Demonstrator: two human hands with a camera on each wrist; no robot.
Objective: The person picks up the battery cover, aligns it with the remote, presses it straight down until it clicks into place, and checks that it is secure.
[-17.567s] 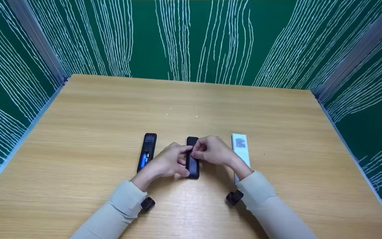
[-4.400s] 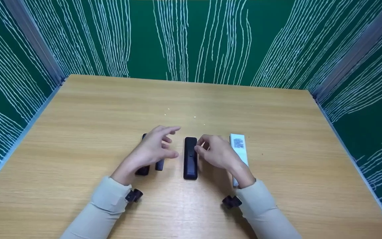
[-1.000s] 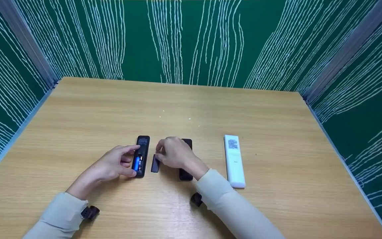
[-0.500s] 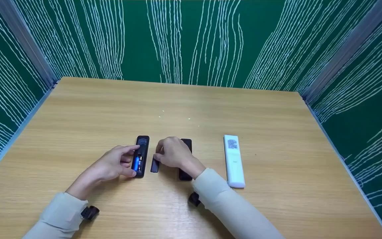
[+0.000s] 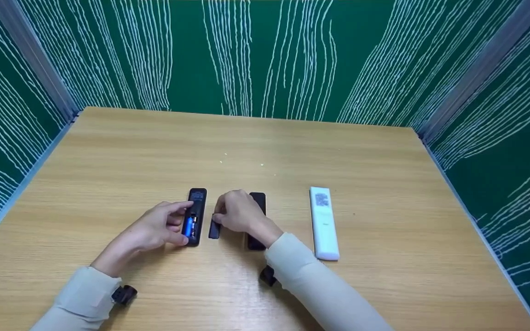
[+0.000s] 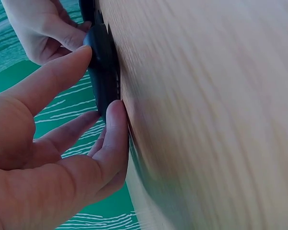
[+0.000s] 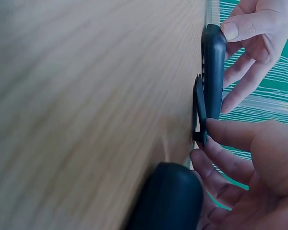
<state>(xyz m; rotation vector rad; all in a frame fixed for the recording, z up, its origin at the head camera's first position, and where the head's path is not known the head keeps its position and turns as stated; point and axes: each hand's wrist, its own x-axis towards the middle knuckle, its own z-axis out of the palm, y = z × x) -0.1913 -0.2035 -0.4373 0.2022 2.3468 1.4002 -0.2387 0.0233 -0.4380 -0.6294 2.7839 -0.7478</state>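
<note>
A black remote control (image 5: 197,198) lies on the table at the left, its battery bay uncovered and a blue battery (image 5: 189,226) visible inside. My left hand (image 5: 157,227) holds this remote along its left side, with the thumb at the near end and a finger higher up. Just right of it is a small dark battery cover (image 5: 214,231). My right hand (image 5: 239,211) pinches the cover's far end between thumb and fingers; in the right wrist view the cover (image 7: 200,108) stands slightly tilted off the wood.
A second black remote (image 5: 256,242) lies partly under my right hand and wrist. Farther right is a white remote (image 5: 324,230) with a printed code. Tiny pale crumbs (image 5: 262,164) dot the table (image 5: 338,156). Green, white-streaked walls (image 5: 288,55) border it.
Since the older frames, my right hand has moved left from the middle remote to the battery cover, and my left hand has taken hold of the left remote. Over the last second little has moved.
</note>
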